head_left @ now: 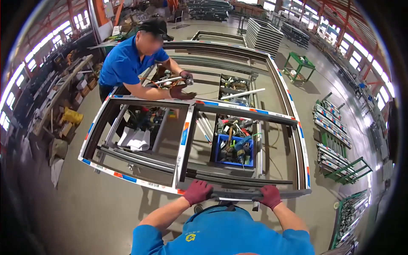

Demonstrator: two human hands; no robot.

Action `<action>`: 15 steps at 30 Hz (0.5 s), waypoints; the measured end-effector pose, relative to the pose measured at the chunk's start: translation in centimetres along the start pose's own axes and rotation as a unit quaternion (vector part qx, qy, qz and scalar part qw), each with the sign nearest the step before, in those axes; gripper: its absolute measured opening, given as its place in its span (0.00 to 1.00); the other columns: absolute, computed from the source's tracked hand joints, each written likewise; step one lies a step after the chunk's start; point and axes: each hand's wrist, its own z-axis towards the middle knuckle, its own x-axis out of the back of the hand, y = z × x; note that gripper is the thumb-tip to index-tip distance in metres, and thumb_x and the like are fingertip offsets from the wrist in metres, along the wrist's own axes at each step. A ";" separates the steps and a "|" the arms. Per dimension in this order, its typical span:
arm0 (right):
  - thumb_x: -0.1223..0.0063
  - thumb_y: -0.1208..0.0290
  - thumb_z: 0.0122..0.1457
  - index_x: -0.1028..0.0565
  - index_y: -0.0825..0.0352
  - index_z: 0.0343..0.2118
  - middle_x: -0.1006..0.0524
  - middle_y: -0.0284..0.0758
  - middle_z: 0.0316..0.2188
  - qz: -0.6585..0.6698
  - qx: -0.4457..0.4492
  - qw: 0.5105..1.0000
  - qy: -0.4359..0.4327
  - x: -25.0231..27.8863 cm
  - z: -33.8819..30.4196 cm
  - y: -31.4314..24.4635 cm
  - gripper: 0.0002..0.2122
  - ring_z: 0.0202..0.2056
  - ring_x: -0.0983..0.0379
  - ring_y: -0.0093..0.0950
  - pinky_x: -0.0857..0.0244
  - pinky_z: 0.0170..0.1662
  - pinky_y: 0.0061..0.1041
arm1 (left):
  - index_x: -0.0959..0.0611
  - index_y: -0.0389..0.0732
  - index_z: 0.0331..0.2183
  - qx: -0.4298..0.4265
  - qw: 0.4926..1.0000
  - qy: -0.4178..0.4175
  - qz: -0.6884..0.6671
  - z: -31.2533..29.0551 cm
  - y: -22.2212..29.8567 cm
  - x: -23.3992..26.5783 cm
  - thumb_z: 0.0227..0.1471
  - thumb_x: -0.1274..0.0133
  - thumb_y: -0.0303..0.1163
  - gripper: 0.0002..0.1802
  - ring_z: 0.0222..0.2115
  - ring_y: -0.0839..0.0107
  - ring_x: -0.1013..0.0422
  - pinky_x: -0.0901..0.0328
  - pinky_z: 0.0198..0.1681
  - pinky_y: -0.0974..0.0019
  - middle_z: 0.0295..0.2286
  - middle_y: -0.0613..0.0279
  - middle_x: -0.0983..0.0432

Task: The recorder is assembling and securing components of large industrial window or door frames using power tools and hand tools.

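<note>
My left hand [198,192], in a maroon glove, is closed over a dark grey bar [238,193] along the near edge of a large metal window frame [182,146]. Farther right on that bar, my right hand [270,196], gloved alike, is closed over it too. The frame lies flat, its pale outer faces marked with red and blue patches. Through its near right opening show a blue bin [235,162] of hand tools and a teal power drill [242,149]. My palms and the undersides of my fingers are hidden.
Across the frame at the left, a co-worker in blue [123,63] leans over with dark gloves, holding a small metallic tool [190,80]. A second large frame [272,63] lies beyond. A green cart [298,66] and racks of profiles [331,123] stand at the right.
</note>
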 end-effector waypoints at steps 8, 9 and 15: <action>0.25 0.50 0.43 0.21 0.63 0.41 0.19 0.41 0.34 -0.002 -0.031 0.999 -0.020 5.0 -1.7 6.6 0.27 0.39 0.22 0.47 0.29 0.45 0.45 | 0.21 0.44 0.51 0.021 0.998 -0.061 0.013 3.8 -0.3 1.8 0.50 0.39 0.40 0.26 0.46 0.53 0.25 0.35 0.53 0.43 0.43 0.53 0.22; 0.24 0.51 0.42 0.21 0.63 0.46 0.18 0.41 0.36 -0.025 0.016 0.999 0.039 7.8 -0.3 5.8 0.30 0.41 0.21 0.46 0.29 0.46 0.45 | 0.21 0.43 0.51 0.008 1.000 -0.014 -0.024 4.8 -0.6 2.6 0.49 0.37 0.42 0.28 0.48 0.53 0.26 0.35 0.55 0.43 0.45 0.53 0.23; 0.29 0.52 0.49 0.21 0.61 0.47 0.18 0.42 0.39 0.023 -0.127 0.990 -0.054 7.5 -0.7 10.6 0.26 0.42 0.20 0.46 0.27 0.44 0.45 | 0.20 0.43 0.52 0.030 0.994 0.101 -0.019 3.2 -1.3 4.2 0.51 0.34 0.47 0.30 0.51 0.52 0.28 0.37 0.58 0.45 0.49 0.54 0.24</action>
